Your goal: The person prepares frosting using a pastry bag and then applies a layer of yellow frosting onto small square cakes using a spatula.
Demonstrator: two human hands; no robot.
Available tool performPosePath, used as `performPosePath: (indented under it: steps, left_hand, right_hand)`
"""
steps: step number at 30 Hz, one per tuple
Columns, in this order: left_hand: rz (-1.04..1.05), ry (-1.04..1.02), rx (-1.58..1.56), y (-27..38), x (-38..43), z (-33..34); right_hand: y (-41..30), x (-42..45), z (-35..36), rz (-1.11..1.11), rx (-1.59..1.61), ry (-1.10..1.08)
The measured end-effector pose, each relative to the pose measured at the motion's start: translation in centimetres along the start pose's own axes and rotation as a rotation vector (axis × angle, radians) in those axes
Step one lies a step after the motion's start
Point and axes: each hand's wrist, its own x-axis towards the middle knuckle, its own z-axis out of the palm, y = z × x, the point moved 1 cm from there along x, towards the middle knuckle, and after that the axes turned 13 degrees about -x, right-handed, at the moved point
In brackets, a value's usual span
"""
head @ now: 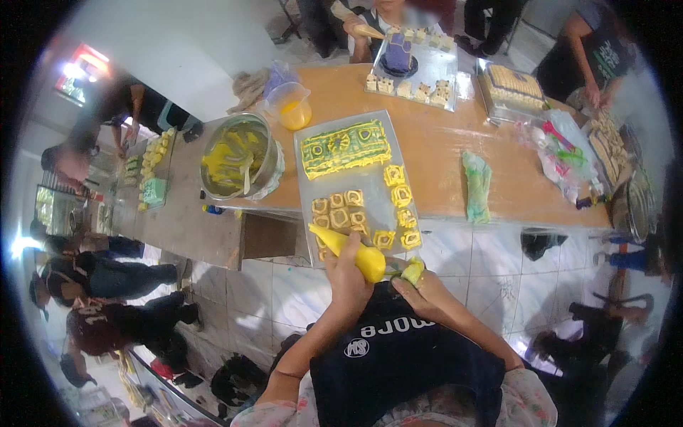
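Observation:
My left hand (346, 275) grips a piping bag (368, 261) full of yellow icing, its tip pointing up and left over the tray. My right hand (421, 293) pinches a crumpled yellow-green piece (413, 271), and clear plastic stretches from there towards the bag; it looks like the bag's tail. Beneath the bag lies a metal tray (341, 184). On it sit a rectangular cake (347, 148) iced in green and yellow, several small squares piped with yellow (401, 196) along the right, and a block of brown-topped squares (338, 200), partly hidden by the bag.
Left of the tray stands a large metal bowl (235, 155) smeared with yellow icing, holding a spatula. A plastic pitcher (293, 109) is behind it. A rolled green-stained cloth or bag (476, 187) lies to the right. Across the table (437, 139), a person pipes a purple cake (400, 52).

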Motion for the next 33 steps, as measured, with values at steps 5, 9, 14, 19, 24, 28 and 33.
performPosePath:
  steps: [5, 9, 14, 19, 24, 28, 33]
  left_hand:
    - [-0.05, 0.117, -0.132, 0.1, -1.0, 2.1]
    - [-0.139, 0.197, -0.495, 2.2, -1.7, -0.3]
    - [0.274, 0.252, -0.541, 7.5, -4.6, -4.2]
    - [0.514, 0.384, -0.604, 13.0, -7.0, -8.3]
    - [0.434, 0.188, -0.803, 16.2, -6.3, -13.9]
    - [0.39, 0.245, -0.891, 18.2, -4.3, -16.6]
    - [0.426, 0.314, -0.964, 21.7, -4.3, -22.3]
  right_hand:
    - [0.8, 0.2, -2.4, -0.356, -0.106, -0.033]
    - [2.4, 1.0, -1.9, -0.474, -0.174, -0.366]
    - [0.3, 3.4, -2.5, -0.562, -0.185, -0.344]
    - [-5.1, 9.4, -2.9, -0.544, -0.253, 0.011]
    - [-11.7, 17.4, -0.8, -0.687, -0.204, 0.287]
    - [-13.9, 24.9, 2.6, -0.495, -0.796, 0.186]
    - [-13.1, 31.7, 8.8, -0.37, -0.983, 0.166]
